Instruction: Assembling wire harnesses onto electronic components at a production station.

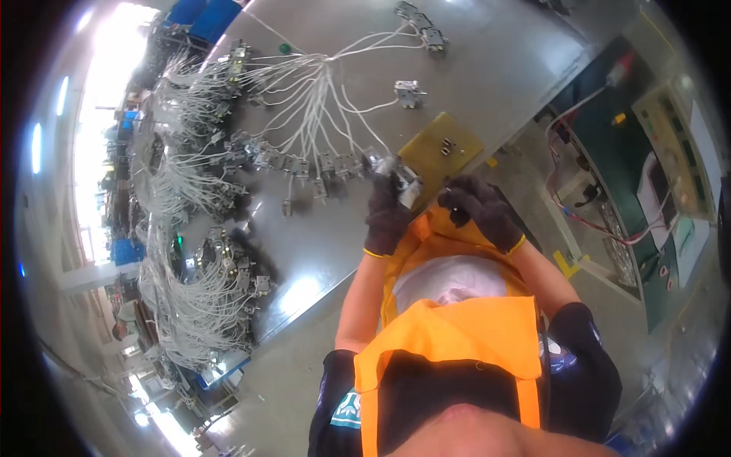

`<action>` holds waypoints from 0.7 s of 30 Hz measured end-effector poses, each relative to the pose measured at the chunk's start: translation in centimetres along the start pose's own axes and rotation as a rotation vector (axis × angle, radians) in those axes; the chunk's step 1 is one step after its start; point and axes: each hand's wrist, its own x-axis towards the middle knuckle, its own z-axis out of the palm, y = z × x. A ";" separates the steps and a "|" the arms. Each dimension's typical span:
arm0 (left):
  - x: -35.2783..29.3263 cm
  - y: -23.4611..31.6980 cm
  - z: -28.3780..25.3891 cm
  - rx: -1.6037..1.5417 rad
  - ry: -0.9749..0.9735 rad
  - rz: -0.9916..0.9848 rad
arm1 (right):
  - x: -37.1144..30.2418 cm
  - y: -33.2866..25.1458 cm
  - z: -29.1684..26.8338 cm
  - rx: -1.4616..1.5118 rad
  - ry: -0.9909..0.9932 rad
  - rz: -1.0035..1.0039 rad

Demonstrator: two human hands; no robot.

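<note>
My left hand (387, 216), in a dark glove with a yellow cuff, is closed on a grey metal connector (410, 189) at the table's near edge. White wires run from a bundle toward that hand. My right hand (481, 210), gloved alike, is curled just to the right, apart from the connector. What its fingers hold, if anything, is too dark to make out. Beyond both hands lies a yellowish board (428, 154) with several small metal pieces (448, 146) on it. A row of wired metal connectors (297, 164) stretches left from my left hand.
The grey metal table (495, 53) carries large heaps of white wires (194, 316) along its left side. A single connector (410, 94) lies past the board, and a few more (422, 27) at the far edge. On the right stands a dark green bench (586, 145) with cables.
</note>
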 end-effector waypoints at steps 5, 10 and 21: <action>0.4 0.0 -1.8 -0.210 -0.143 -0.238 | -0.9 -1.4 2.7 -0.160 -0.067 -0.027; 0.6 1.7 0.0 -0.431 0.017 -0.365 | -0.1 0.7 5.1 -0.339 0.026 -0.278; 1.3 1.7 1.2 -0.347 0.154 -0.340 | 0.5 -0.3 5.8 -0.268 0.002 -0.300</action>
